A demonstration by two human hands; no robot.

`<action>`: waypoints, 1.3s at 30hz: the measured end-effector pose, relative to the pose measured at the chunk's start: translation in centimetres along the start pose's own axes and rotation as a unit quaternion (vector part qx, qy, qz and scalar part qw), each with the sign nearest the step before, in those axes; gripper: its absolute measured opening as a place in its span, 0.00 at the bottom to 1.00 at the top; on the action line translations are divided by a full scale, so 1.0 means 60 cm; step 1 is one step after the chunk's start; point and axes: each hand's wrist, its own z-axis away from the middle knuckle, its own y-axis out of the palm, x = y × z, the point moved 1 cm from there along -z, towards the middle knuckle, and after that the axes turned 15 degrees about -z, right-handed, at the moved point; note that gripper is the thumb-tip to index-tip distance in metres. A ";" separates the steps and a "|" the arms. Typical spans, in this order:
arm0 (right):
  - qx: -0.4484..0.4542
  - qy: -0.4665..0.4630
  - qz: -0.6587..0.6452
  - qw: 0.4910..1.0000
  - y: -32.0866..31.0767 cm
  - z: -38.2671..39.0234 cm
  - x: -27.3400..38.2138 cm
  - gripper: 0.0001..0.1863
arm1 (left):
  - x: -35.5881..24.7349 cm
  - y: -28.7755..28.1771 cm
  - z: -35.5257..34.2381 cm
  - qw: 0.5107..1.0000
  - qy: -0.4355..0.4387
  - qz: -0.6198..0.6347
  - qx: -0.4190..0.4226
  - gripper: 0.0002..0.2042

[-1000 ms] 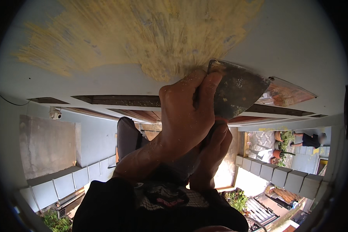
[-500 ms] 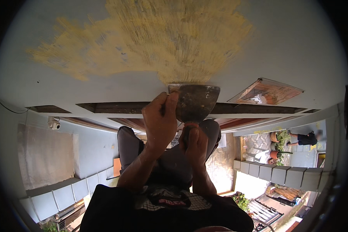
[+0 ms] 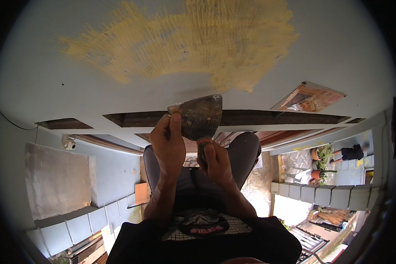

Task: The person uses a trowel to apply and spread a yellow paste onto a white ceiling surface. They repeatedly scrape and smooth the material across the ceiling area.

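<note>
In my right hand (image 3: 215, 162) is the red-and-dark handle of a broad scraper (image 3: 199, 117), its fingers wrapped round it. The blade is stained dark and tilts up to the right. My left hand (image 3: 168, 147) pinches the blade's left corner between thumb and fingers. Beyond the blade's edge spreads a rough yellow patch (image 3: 233, 44) with streaks and grey spots, on a pale grey-blue wall (image 3: 119, 99). The blade appears apart from the patch, just below its lower edge.
Dark slotted openings (image 3: 141, 119) run across below the patch. A framed sheet (image 3: 312, 97) hangs at the right. A white camera (image 3: 68, 141) sits at the left with a cable. Far right, a person (image 3: 352, 152) in dark clothes is near potted plants (image 3: 323, 158).
Both hands have drawn the scraper left and away from the patch's lower edge, and its blade has tilted. The whole view has shifted slightly.
</note>
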 end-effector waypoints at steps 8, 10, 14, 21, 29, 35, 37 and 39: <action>0.004 0.086 -0.078 0.993 0.000 0.008 0.017 0.20 | 0.000 -0.011 -0.001 0.998 0.035 0.022 0.042 0.14; -0.021 0.053 -0.093 0.994 0.005 0.001 0.017 0.22 | -0.012 -0.003 -0.001 0.995 0.021 0.069 0.075 0.13; -0.013 0.027 -0.088 0.996 0.000 -0.009 0.015 0.25 | -0.016 0.001 -0.013 0.993 0.077 0.032 0.079 0.13; 0.024 0.003 -0.102 0.995 0.000 0.000 0.023 0.16 | 0.003 -0.001 -0.018 0.990 0.110 0.030 0.087 0.13; 0.014 -0.066 -0.169 0.983 -0.021 0.018 0.009 0.15 | 0.009 0.034 -0.025 0.979 0.119 0.084 0.145 0.12; -0.023 -0.090 -0.259 0.962 -0.038 -0.008 0.019 0.21 | -0.022 0.083 -0.027 0.975 0.128 0.063 0.169 0.11; -0.022 -0.088 -0.236 0.967 -0.056 -0.015 0.011 0.20 | -0.016 0.098 -0.032 0.977 0.111 0.082 0.163 0.11; -0.024 -0.083 -0.217 0.972 -0.063 -0.021 0.010 0.19 | -0.003 0.109 -0.039 0.981 0.102 0.077 0.147 0.10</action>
